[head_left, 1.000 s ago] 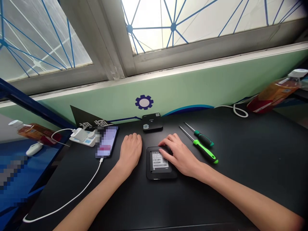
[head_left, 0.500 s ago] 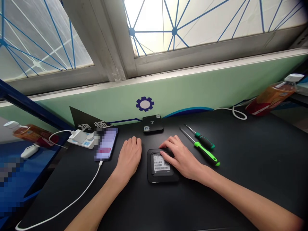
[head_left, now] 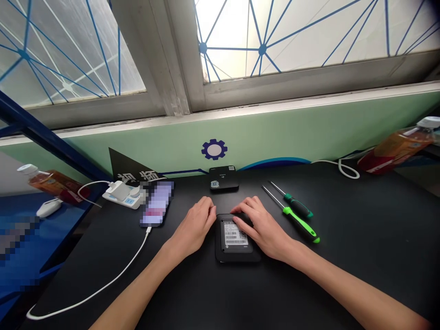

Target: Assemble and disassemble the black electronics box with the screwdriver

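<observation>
A small black device (head_left: 236, 238) with a white barcode label lies flat on the black table (head_left: 360, 238) in front of me. My right hand (head_left: 263, 225) rests on its right and far side, fingers spread flat over it. Against the device's left edge lies my left hand (head_left: 194, 224), palm down with fingers loosely together and nothing held. A second small black box (head_left: 223, 178) stands just behind them near the wall.
Two screwdrivers with green handles (head_left: 298, 215) lie right of my right hand. A phone (head_left: 157, 203) on a white cable and a white power strip (head_left: 123, 194) sit to the left. Orange drink bottles stand at far left (head_left: 51, 182) and far right (head_left: 398, 146).
My left hand has slid right across the table until it meets the device's left edge. My right hand stays on the device. The view shifted slightly.
</observation>
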Available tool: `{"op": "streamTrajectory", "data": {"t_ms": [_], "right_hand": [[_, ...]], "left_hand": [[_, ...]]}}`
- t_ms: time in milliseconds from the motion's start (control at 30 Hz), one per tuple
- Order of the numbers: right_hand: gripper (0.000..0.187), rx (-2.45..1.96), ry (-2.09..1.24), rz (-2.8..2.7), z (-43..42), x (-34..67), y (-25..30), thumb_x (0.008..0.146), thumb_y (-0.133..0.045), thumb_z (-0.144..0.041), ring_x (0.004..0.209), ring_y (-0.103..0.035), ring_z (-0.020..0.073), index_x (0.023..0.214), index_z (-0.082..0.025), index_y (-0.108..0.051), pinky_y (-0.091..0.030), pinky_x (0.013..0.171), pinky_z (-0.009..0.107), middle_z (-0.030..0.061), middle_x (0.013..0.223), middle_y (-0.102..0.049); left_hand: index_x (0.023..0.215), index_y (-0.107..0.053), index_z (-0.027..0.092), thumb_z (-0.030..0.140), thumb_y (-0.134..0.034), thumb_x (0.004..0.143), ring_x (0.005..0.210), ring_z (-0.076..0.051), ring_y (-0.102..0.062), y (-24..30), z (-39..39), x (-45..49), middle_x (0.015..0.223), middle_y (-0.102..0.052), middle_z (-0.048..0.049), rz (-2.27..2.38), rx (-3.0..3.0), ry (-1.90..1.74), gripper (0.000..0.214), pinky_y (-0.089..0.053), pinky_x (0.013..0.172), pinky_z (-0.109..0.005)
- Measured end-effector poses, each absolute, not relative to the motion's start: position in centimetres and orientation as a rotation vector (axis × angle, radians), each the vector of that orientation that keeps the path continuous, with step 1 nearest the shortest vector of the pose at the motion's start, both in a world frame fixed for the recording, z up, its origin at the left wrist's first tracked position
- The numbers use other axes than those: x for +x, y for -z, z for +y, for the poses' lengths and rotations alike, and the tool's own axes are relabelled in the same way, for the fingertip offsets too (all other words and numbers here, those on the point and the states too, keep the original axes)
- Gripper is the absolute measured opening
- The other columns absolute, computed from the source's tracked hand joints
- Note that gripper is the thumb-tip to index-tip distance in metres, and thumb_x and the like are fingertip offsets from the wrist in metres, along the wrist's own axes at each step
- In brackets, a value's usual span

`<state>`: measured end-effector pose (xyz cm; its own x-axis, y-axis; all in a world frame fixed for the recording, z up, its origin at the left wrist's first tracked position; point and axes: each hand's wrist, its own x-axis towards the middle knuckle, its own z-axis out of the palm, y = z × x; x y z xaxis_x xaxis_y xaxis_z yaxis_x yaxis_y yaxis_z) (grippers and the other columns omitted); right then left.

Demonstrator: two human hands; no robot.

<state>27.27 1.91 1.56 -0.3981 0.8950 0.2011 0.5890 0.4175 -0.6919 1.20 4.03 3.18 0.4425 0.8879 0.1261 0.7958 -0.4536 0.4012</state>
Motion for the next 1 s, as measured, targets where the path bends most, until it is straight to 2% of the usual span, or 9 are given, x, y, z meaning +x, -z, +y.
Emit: {"op": "streamTrajectory", "data": {"t_ms": [133, 200, 267, 433, 600, 767, 1000], "right_hand": [[0.023, -1.110, -0.648, -2.047, 1.6, 26.9, -1.8, 0.116, -0.069, -0.029, 0.122, -0.063, 0.0343, 0.139, -0.030, -0.070, -0.058, 0.103, 0.052, 0.0110, 0.129, -0.073], [0.024, -1.006, -0.638, -1.995, 1.3, 26.6, -2.0, 0.116, -0.071, -0.027, 0.116, -0.066, 0.0321, 0.140, -0.030, -0.071, -0.058, 0.101, 0.050, 0.0088, 0.122, -0.076], [0.024, -0.939, -0.656, -1.917, 1.0, 26.3, -2.2, 0.116, -0.071, -0.024, 0.108, -0.068, 0.0292, 0.138, -0.031, -0.073, -0.058, 0.097, 0.046, 0.0059, 0.113, -0.078], [0.019, -0.866, -0.728, -1.766, 0.6, 26.1, -2.4, 0.112, -0.079, -0.021, 0.096, -0.071, 0.0254, 0.127, -0.031, -0.082, -0.058, 0.085, 0.041, 0.0032, 0.105, -0.082], [0.007, -0.858, -0.899, -1.587, 0.6, 26.2, -2.5, 0.107, -0.086, -0.025, 0.092, -0.072, 0.0246, 0.109, -0.031, -0.089, -0.059, 0.082, 0.041, 0.0024, 0.097, -0.083], [0.009, -0.885, -0.903, -1.596, 0.4, 26.0, -2.5, 0.112, -0.079, -0.028, 0.092, -0.069, 0.0243, 0.107, -0.030, -0.086, -0.057, 0.082, 0.041, 0.0033, 0.098, -0.080], [0.014, -0.968, -0.765, -1.697, -0.1, 25.4, -2.6, 0.119, -0.062, -0.024, 0.088, -0.061, 0.0220, 0.106, -0.027, -0.069, -0.052, 0.079, 0.038, 0.0023, 0.098, -0.067]], "left_hand": [[0.096, -0.050, 0.024, 0.042, -0.030, 0.128, 0.081, -0.017, -0.059, -3.3, 2.9, 3.1, 0.094, -0.061, 0.0003, 1.344, 2.246, -0.642, 0.042, -0.048, 0.074, -0.029], [0.095, -0.054, 0.023, 0.045, -0.042, 0.126, 0.083, -0.017, -0.056, -3.4, 2.3, 4.0, 0.093, -0.060, 0.0000, 1.183, 1.962, -0.853, 0.041, -0.047, 0.077, -0.030], [0.096, -0.058, 0.022, 0.047, -0.046, 0.125, 0.084, -0.018, -0.053, -3.4, 1.7, 4.7, 0.093, -0.058, -0.0001, 1.080, 1.795, -0.943, 0.040, -0.044, 0.078, -0.031], [0.100, -0.064, 0.021, 0.046, -0.050, 0.124, 0.086, -0.017, -0.051, -3.0, 1.1, 5.2, 0.095, -0.056, -0.0003, 0.973, 1.637, -1.017, 0.038, -0.042, 0.081, -0.032], [0.101, -0.066, 0.021, 0.045, -0.057, 0.122, 0.086, -0.017, -0.050, -2.4, 1.0, 5.3, 0.097, -0.058, -0.0013, 0.893, 1.588, -1.045, 0.034, -0.042, 0.079, -0.032], [0.100, -0.066, 0.021, 0.045, -0.058, 0.122, 0.087, -0.018, -0.050, -2.2, 0.9, 5.4, 0.097, -0.058, -0.0015, 0.860, 1.537, -1.053, 0.033, -0.043, 0.080, -0.032], [0.094, -0.061, 0.021, 0.047, -0.059, 0.121, 0.086, -0.018, -0.051, -2.3, 0.6, 5.7, 0.093, -0.055, -0.0009, 0.863, 1.534, -1.006, 0.037, -0.043, 0.080, -0.032]]}}
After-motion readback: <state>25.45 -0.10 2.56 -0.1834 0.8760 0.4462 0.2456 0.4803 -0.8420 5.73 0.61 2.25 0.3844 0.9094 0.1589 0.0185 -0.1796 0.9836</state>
